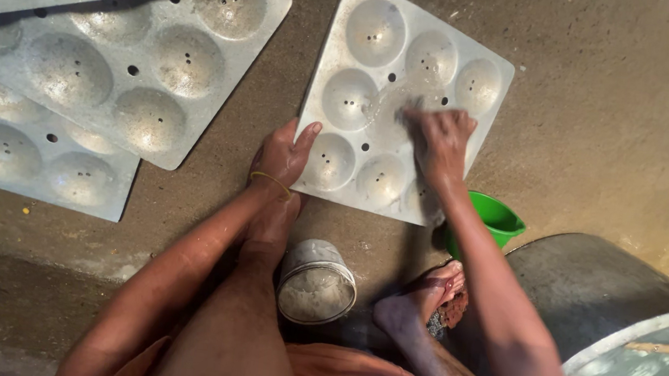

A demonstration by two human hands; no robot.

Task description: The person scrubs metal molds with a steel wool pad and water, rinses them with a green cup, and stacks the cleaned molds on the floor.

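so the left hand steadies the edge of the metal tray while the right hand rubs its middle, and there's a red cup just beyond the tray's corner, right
Not quite: the cup is green, not red, as the head view shows. The rest holds: the left hand steadies the edge of the metal tray while the right hand rubs its middle.

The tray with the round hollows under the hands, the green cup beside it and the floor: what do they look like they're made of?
The tray looks like thin sheet metal, probably aluminium: dull grey, soft sheen, pressed hollows with small punched holes. The green cup seems plastic: bright even colour, smooth rim. The floor looks like rough cement, brown-grey and mottled.
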